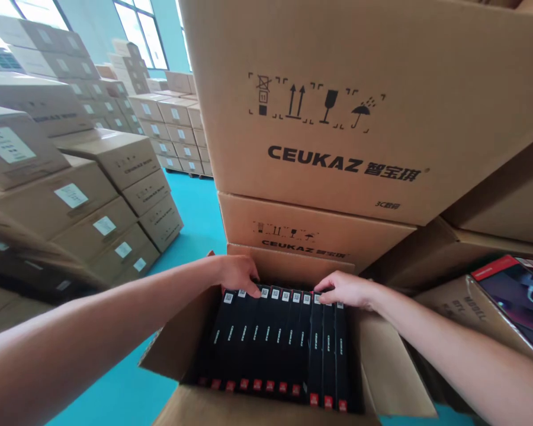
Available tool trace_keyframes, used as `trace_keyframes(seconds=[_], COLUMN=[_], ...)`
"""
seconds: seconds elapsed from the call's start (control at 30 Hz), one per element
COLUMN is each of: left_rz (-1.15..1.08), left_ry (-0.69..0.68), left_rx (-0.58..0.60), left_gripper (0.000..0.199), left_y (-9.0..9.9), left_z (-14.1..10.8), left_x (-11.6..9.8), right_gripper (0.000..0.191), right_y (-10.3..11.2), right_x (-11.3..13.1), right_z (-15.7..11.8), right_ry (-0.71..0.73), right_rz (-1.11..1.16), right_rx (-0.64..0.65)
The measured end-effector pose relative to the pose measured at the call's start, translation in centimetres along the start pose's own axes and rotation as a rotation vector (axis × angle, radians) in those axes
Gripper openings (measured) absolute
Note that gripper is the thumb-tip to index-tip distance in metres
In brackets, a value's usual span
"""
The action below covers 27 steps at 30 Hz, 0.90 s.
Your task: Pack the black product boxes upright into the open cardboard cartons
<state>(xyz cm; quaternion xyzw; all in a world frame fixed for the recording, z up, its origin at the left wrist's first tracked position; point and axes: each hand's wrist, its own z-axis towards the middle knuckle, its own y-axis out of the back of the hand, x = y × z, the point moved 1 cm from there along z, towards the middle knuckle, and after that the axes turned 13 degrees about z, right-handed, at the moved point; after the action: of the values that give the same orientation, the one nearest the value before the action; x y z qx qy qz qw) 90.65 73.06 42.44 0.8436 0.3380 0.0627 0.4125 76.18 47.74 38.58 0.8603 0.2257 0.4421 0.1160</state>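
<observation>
A row of several slim black boxes (266, 337), each with a QR label at the far end and a red mark at the near end, stands on edge in an open cardboard carton (266, 405). At the far left of the row, my left hand (240, 275) is closed over the boxes' far ends, thumb on top and the other fingers partly hidden. My right hand (346, 290) grips the far ends toward the right, its fingertips on the labels. The three rightmost boxes sit slightly apart from the others and nearer to me.
Large printed cartons (311, 130) are stacked directly behind the open carton. At right, a box with a colourful printed picture (519, 296) lies on another carton (457, 307). More stacked cartons (84, 195) stand at left on the blue floor (195, 207).
</observation>
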Motion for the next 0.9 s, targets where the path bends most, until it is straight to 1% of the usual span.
trace_keyframes(seconds=[0.07,0.1,0.17,0.23,0.33,0.4,0.53,0.6,0.63,0.7,0.77,0.8,0.9], left_rz=[0.035,0.050,0.074,0.096,0.171,0.241,0.345,0.356,0.350,0.320,0.283,0.272,0.287], left_ry=[0.043,0.059,0.084,0.107,0.166,0.173,0.083,0.079,0.094,0.131,0.148,0.151,0.163], left_rx=[-0.053,-0.064,-0.071,-0.078,-0.162,-0.250,-0.408,-0.448,-0.457,-0.468,-0.476,-0.482,-0.477], left_gripper=[0.056,0.052,0.040,0.031,0.027,0.027,0.031,0.029,0.027,0.029,0.033,0.034,0.032], left_y=[-1.8,-2.6,-3.8,-4.6,-5.6,-6.3,-7.8,-8.0,-7.9,-7.4,-6.4,-5.9,-4.9], left_z=[0.0,0.1,0.8,1.8,3.1,3.4,2.7,2.4,2.4,2.5,2.4,2.2,0.7], left_x=[-0.5,-0.7,-1.1,-1.3,-1.7,-1.8,-1.1,-0.6,-0.4,-0.4,-0.9,-1.3,-2.6], right_gripper=[0.024,0.023,0.026,0.031,0.037,0.045,0.059,0.062,0.062,0.059,0.057,0.057,0.048], right_y=[-1.2,-1.9,-3.7,-5.5,-7.4,-7.8,-7.0,-6.8,-6.9,-7.6,-8.8,-9.4,-10.8], right_x=[-0.2,-0.3,-0.5,-0.7,-1.1,-1.2,-0.8,-0.2,0.2,1.0,1.7,2.0,1.9], right_z=[0.0,0.2,0.6,1.2,1.8,1.5,0.2,-0.1,-0.1,0.4,1.3,1.8,3.4], right_ry=[-0.020,-0.040,-0.077,-0.084,-0.035,0.000,0.083,0.139,0.179,0.277,0.333,0.320,0.185], right_rz=[-0.096,-0.154,-0.253,-0.326,-0.426,-0.485,-0.668,-0.648,-0.601,-0.534,-0.551,-0.578,-0.622], right_rx=[-0.022,-0.034,-0.064,-0.096,-0.159,-0.206,-0.364,-0.441,-0.453,-0.423,-0.381,-0.364,-0.333])
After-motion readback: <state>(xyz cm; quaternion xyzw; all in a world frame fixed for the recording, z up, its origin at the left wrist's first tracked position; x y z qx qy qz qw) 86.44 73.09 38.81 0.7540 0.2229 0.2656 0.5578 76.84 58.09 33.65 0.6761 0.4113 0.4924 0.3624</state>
